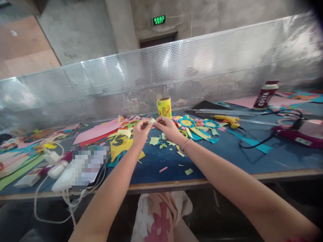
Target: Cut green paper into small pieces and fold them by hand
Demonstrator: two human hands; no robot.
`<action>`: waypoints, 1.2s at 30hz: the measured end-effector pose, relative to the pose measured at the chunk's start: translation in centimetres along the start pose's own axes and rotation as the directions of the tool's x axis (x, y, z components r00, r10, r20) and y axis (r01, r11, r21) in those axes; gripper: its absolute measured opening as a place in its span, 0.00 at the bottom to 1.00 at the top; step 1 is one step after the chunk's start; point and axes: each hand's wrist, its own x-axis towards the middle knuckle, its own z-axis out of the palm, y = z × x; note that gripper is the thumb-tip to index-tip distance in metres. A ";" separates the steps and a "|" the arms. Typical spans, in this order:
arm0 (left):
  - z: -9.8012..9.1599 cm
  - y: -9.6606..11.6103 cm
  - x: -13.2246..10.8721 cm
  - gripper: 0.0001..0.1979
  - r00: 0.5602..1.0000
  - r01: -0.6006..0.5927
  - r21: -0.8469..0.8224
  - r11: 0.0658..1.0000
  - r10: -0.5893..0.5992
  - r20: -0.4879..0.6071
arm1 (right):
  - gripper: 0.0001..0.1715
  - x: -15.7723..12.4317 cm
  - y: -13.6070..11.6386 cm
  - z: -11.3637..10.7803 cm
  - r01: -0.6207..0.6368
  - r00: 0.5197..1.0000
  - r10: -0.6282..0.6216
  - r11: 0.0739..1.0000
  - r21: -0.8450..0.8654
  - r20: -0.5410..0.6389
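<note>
Both my hands meet over the middle of the blue table, pinching a small pale green paper piece [152,121] between their fingertips. My left hand [141,131] is closed on its left side, and my right hand [168,127] is closed on its right. Just behind them stands a yellow cardboard tube [164,107]. Pale green paper scraps [154,140] lie below the fingers. To the right are blue paper flowers with yellow centres [187,122], and a yellow paper sheet with cut-outs [119,148] is left of my left hand.
A yellow glue gun [227,120] with a black cord lies right, near clear sticks [224,111] and a dark red COSTA bottle [266,95]. Pink paper [98,131], a phone [99,171] and white cables [36,205] are left. A perforated metal screen [101,90] runs along the back.
</note>
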 end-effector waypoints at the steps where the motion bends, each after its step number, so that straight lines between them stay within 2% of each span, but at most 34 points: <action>1: 0.0 -0.2 0.1 0.09 1.000 0.013 -0.018 1.000 -0.013 0.005 | 0.15 0.0 0.0 0.0 0.002 1.000 -0.002 1.000 -0.011 -0.002; 6: 0.0 -0.3 0.1 0.06 0.998 0.050 -0.048 0.998 -0.049 0.024 | 0.13 0.2 0.3 -0.2 -0.018 1.000 0.017 0.999 -0.043 -0.021; 12: 0.0 -0.4 0.1 0.05 0.997 0.075 -0.017 0.997 -0.075 -0.018 | 0.09 0.3 0.5 -0.3 0.023 1.000 -0.025 0.994 -0.105 -0.019; 16: 0.1 -0.5 0.2 0.06 0.996 0.087 -0.066 0.994 -0.088 -0.019 | 0.09 0.4 0.8 -0.4 0.019 1.000 -0.019 1.000 -0.024 -0.015; 20: 0.1 -0.6 0.3 0.09 0.993 0.101 -0.099 0.990 -0.106 -0.044 | 0.14 0.6 1.1 -0.4 0.002 0.999 -0.001 0.999 0.040 -0.032; 26: 0.1 -0.4 0.2 0.10 0.995 0.099 -0.068 0.993 -0.097 0.038 | 0.13 0.5 1.0 -0.5 0.002 1.000 0.000 0.998 -0.064 0.028; 30: 0.1 -0.4 0.2 0.12 0.995 0.094 -0.059 0.994 -0.091 0.049 | 0.12 0.5 1.0 -0.6 0.041 0.999 -0.039 0.986 -0.161 0.013; 36: 0.1 -0.6 0.3 0.12 0.994 0.095 -0.061 0.994 -0.092 0.051 | 0.10 0.8 1.5 -0.8 0.058 0.998 -0.063 0.982 -0.179 -0.020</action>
